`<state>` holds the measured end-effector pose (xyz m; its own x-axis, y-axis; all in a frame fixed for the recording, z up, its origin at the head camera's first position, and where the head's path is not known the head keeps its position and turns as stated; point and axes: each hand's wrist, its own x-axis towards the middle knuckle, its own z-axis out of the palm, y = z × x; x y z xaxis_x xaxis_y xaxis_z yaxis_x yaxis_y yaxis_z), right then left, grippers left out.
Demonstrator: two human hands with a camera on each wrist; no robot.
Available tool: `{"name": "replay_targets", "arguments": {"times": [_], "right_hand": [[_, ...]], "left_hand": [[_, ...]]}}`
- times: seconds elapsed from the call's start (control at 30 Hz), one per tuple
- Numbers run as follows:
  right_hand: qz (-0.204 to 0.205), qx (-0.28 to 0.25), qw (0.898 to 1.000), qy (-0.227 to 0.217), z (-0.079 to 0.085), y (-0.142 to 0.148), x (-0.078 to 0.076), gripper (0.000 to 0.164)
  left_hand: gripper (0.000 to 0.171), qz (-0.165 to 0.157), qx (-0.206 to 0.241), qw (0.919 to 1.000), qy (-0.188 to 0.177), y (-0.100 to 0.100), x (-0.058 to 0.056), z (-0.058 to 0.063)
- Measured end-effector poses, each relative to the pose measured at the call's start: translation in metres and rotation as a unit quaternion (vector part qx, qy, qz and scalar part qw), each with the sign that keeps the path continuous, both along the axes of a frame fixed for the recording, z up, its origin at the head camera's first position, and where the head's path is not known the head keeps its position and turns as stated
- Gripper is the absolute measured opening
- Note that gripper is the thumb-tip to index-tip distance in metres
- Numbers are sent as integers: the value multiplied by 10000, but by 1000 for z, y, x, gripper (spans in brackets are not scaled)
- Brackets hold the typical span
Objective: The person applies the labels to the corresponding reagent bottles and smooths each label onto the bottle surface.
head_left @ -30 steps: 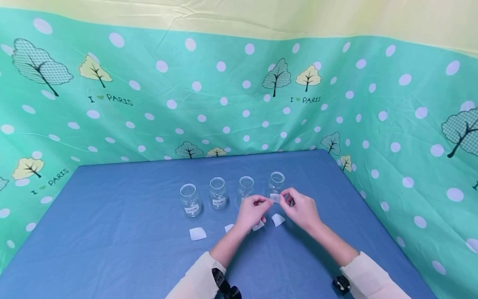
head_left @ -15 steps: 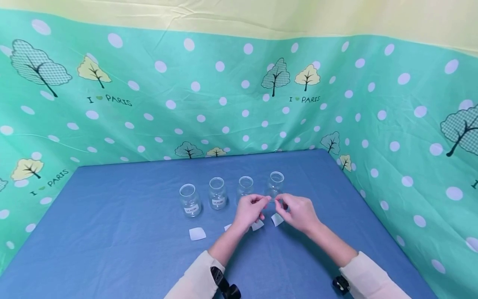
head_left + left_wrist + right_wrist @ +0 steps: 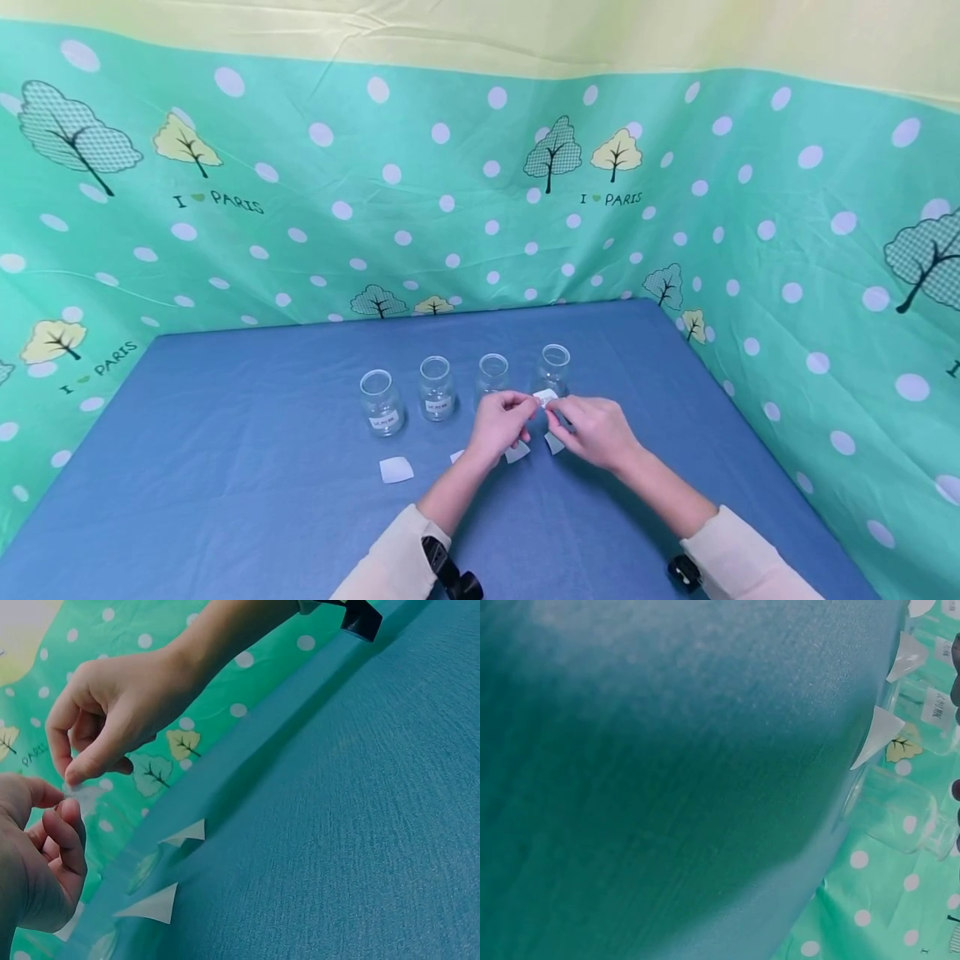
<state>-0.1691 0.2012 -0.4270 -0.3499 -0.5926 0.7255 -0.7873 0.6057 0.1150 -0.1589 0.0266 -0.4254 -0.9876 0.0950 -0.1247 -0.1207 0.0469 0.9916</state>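
Observation:
In the head view my left hand (image 3: 501,425) and right hand (image 3: 596,429) meet in front of the rightmost glass jar (image 3: 555,360). Between their fingertips they pinch a small white label (image 3: 547,397), one hand at each side. The left wrist view shows the label (image 3: 86,796) thin and blurred where the fingertips meet. That rightmost jar (image 3: 892,810) stands bare of any label in the right wrist view. To its left stand a third jar (image 3: 492,371), partly behind my left hand, a second jar (image 3: 438,385) and a first jar (image 3: 381,402), each with a white printed label.
Several white paper pieces lie in front of the jars: one paper piece (image 3: 396,470) at the left, another paper piece (image 3: 517,452) below my left hand, and a paper piece (image 3: 554,442) partly behind my right hand. A blue cloth (image 3: 247,450) covers the table; a green dotted curtain (image 3: 285,250) hangs behind.
My right hand has moved slightly left, closer to my left hand. The label between them has turned, from facing me to edge-on and then tilted. The jars have not moved.

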Motion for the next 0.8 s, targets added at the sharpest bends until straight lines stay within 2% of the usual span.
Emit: {"name": "replay_targets", "arguments": {"times": [0.23,0.4,0.7,0.8], "right_hand": [[-5,20,9998,-180,-1,1,0,24],[7,-255,9986,-463,-2,4,-1,19],[-196,-843,9883,-1255,-4,11,-1,18],[-515,-1030,9821,-1487,-3,12,-1,15]], "left_hand": [[22,12,-29,10000,59,-1,-1,-3],[21,20,-116,9999,98,-1,-1,-2],[24,42,-175,9998,50,-2,0,1],[24,87,-300,9995,86,-3,0,2]]}}
